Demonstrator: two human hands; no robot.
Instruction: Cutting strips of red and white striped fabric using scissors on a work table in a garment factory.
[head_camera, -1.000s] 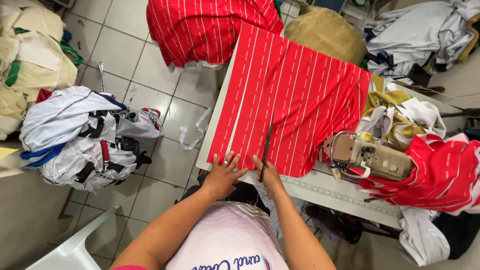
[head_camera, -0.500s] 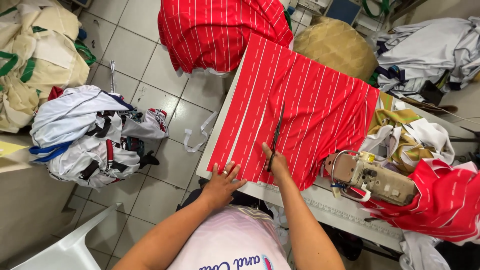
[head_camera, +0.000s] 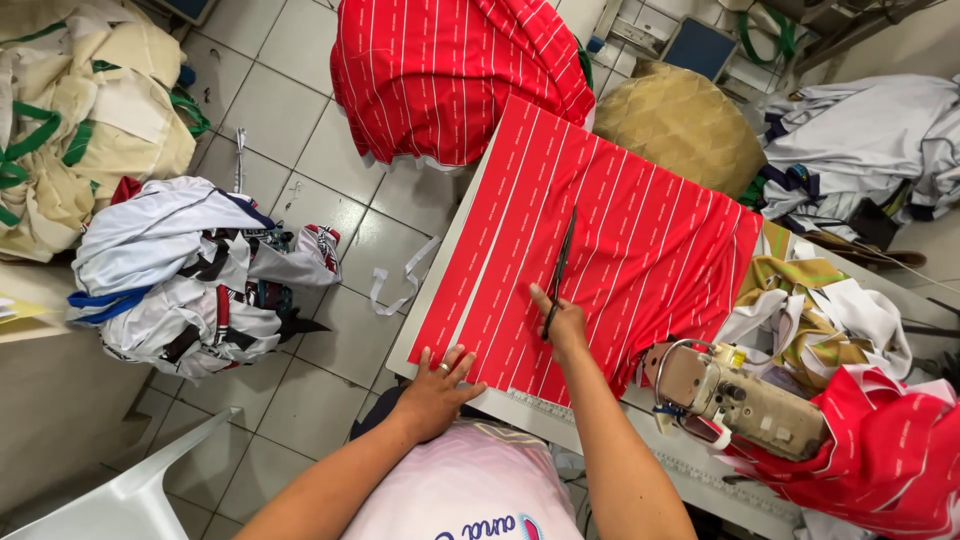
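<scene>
Right hand (head_camera: 562, 322) clamped on scissors (head_camera: 558, 268), blades lying along the stripes of red striped fabric (head_camera: 600, 230) spread across the table (head_camera: 440, 300), left hand (head_camera: 436, 388) fingers spread, pressing fabric's near edge.

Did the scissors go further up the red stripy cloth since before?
Yes. The scissors in the right hand have moved forward along the red striped cloth, away from the near table edge, where the left hand presses the cloth flat.
</scene>
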